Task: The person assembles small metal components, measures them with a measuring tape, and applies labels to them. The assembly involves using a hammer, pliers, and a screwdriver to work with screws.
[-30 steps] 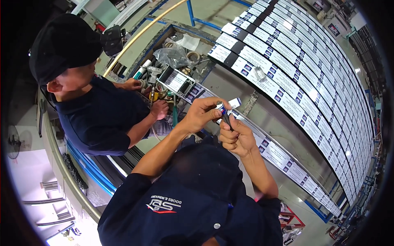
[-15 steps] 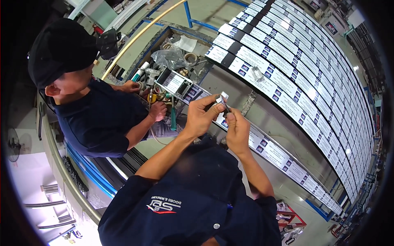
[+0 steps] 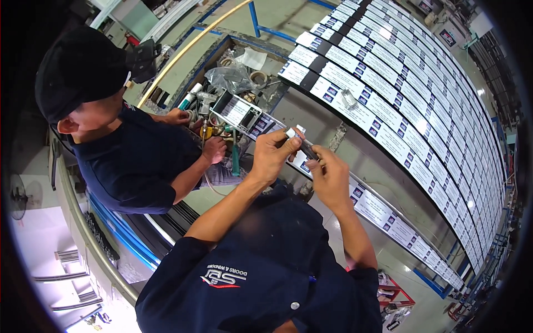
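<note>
In front of my chest, my left hand (image 3: 270, 158) pinches a small white and silver piece (image 3: 295, 132) between thumb and fingers. My right hand (image 3: 331, 176) grips a short dark strip-like piece (image 3: 308, 150), whose upper end meets the silver piece at my left fingertips. Whether the two pieces are joined, I cannot tell. Beneath both hands runs a long metal profile (image 3: 383, 213) with white and blue labelled film, its near-left end a boxy open section (image 3: 236, 112).
At left a co-worker (image 3: 122, 150) in a black cap stands by a tool tray (image 3: 275, 91) with a drill (image 3: 205, 105), a green-handled tool (image 3: 235, 158) and crumpled plastic (image 3: 227, 79). On the right lie rows of film-covered profiles (image 3: 388, 111) with a small clear piece (image 3: 348, 99) on top.
My right hand has shifted slightly right and turned, so more of the dark strip shows between my hands. The silver piece has tilted a little left. The co-worker's head moved slightly.
</note>
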Demonstrator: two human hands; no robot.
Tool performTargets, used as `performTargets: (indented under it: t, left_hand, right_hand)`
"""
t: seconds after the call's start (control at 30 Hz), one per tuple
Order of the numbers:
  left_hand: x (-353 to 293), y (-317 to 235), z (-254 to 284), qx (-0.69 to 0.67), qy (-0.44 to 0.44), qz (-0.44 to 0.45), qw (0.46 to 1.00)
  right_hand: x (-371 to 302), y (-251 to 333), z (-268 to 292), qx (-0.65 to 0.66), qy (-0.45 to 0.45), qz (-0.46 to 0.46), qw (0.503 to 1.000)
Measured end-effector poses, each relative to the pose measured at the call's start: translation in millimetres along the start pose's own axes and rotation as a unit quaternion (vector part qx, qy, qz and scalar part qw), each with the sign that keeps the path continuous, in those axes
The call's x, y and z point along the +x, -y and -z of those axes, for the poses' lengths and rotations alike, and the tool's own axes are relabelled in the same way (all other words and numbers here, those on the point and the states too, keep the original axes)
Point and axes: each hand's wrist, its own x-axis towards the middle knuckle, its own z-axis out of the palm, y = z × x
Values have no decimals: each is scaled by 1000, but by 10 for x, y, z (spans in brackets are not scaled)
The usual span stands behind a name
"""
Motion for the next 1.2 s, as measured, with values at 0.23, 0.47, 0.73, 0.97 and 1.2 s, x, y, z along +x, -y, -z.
performTargets:
  t: [0.23,0.47,0.73,0.97,1.2]
  left_hand:
    - [-39,-155,11,96,75,-11,992]
    - [8,-71,234,-39,228,23,973]
    - [13,166,-55,4,28,76,997]
    - [18,-126,-91,21,158,50,986]
    - [47,62,71,-59,235,10,970]
  right_hand:
    - [-134,-201,-65,159,18,-123,979]
    - [15,-101,174,616,262,-388,633]
    - [-135,-168,35,-21,31,-38,999]
    - [-270,-265,6,282,98,-187,936]
    - [-160,-272,141,678,228,-401,572]
